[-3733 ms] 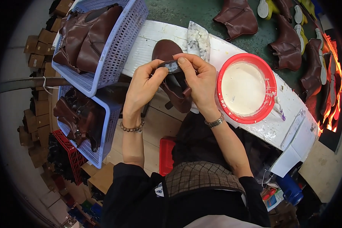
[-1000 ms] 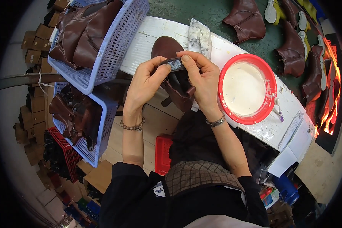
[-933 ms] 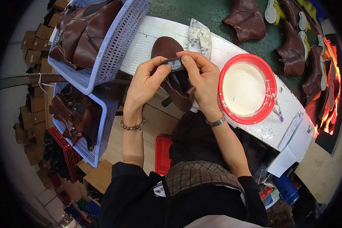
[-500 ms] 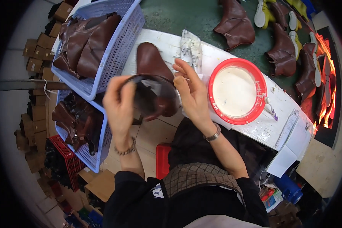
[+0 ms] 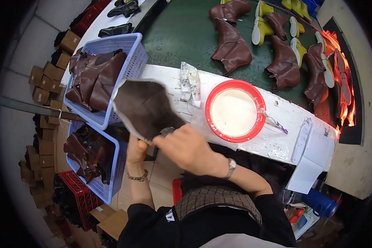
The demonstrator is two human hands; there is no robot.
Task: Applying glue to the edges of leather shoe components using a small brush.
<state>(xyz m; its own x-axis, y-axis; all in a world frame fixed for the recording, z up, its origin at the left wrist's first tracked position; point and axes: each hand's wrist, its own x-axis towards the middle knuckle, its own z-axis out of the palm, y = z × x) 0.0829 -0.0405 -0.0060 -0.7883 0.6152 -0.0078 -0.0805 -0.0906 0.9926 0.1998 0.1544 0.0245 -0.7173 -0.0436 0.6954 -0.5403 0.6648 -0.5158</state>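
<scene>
A brown leather boot upper (image 5: 142, 105) is tilted in front of me, its dark inner side and pale rim facing up. My left hand (image 5: 136, 152) is closed on its near edge from below, with part of the fingers hidden behind it. At the near right edge, my right hand (image 5: 190, 151) has its fingers curled against the upper, slightly blurred. Whether a small tool is also in that hand cannot be seen. Right of the upper stands a red tub (image 5: 258, 117) of creamy white paste. A stained cloth (image 5: 189, 82) lies behind my hands on the white tabletop.
Blue baskets of brown uppers, one higher (image 5: 132, 62) and one lower (image 5: 119, 159), stand at my left. Across the green surface (image 5: 182, 37) lie brown uppers (image 5: 231, 45) and yellow boot forms (image 5: 262, 27). A glowing orange heater (image 5: 347, 99) is far right; papers (image 5: 308, 165) hang over the table edge.
The boot upper has been lifted and turned so its pale-rimmed inside shows. My right hand has moved left to its edge and closed. The view has shifted, showing more of the far side.
</scene>
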